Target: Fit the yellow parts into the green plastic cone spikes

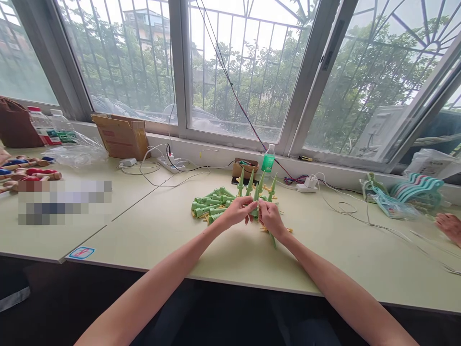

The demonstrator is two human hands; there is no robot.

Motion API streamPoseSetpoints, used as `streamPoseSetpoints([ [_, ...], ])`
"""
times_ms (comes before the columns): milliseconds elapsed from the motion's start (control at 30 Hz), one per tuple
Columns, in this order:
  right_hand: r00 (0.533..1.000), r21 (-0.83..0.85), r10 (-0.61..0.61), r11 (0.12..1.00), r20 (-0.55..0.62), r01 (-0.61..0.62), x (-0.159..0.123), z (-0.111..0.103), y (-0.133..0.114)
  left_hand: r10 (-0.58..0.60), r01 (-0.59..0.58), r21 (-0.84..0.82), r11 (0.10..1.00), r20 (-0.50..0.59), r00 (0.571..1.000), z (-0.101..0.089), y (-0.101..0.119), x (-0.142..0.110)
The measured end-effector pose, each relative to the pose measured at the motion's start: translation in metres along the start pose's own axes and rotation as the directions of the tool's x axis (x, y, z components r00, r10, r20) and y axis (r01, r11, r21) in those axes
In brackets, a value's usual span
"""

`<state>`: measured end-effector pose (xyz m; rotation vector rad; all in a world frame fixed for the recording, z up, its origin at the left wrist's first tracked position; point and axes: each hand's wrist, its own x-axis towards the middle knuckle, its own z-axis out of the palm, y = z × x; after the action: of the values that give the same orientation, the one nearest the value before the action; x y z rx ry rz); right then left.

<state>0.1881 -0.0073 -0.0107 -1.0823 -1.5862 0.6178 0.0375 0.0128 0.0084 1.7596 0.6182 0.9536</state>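
My left hand (pixel 240 210) and my right hand (pixel 271 218) meet over the table, both closed with fingertips pinched around a green pointed plastic piece (pixel 256 194). Its lower part is hidden behind my fingers. Just beyond them, several green spikes (pixel 240 183) stand upright with small yellow parts at their bases. To the left of my left hand lies a pile of green plastic tubes (pixel 205 205), some with yellow bits beneath. Another green pointed piece (pixel 272 240) shows below my right hand, near yellow parts (pixel 288 230).
Behind the pieces are a small open cardboard box (pixel 245 168) and a green-labelled bottle (pixel 268 161). White cables (pixel 345 209) run across the table's right side, near teal hangers (pixel 414 187). Another person's hand (pixel 449 228) rests far right. Wooden toys (pixel 32 175) lie far left.
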Motion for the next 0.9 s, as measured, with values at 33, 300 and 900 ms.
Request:
streamPoseSetpoints([
  [33, 1.0, -0.003, -0.001, 1.0, 0.001, 0.001, 0.0, 0.0, -0.001, -0.017, 0.017, -0.025, 1.0, 0.012, 1.0, 0.0, 0.001, 0.0],
  [300, 0.994, -0.107, -0.105, 0.989, 0.005, 0.105, 0.0, -0.003, 0.001, -0.111, 0.162, -0.319, 0.934, 0.172, 0.979, -0.004, 0.006, -0.003],
  [900, 0.959, -0.196, -0.284, 0.94, -0.003, 0.278, -0.003, -0.002, -0.004, -0.106, 0.181, -0.361, 0.915, 0.219, 0.97, -0.006, 0.013, -0.005],
])
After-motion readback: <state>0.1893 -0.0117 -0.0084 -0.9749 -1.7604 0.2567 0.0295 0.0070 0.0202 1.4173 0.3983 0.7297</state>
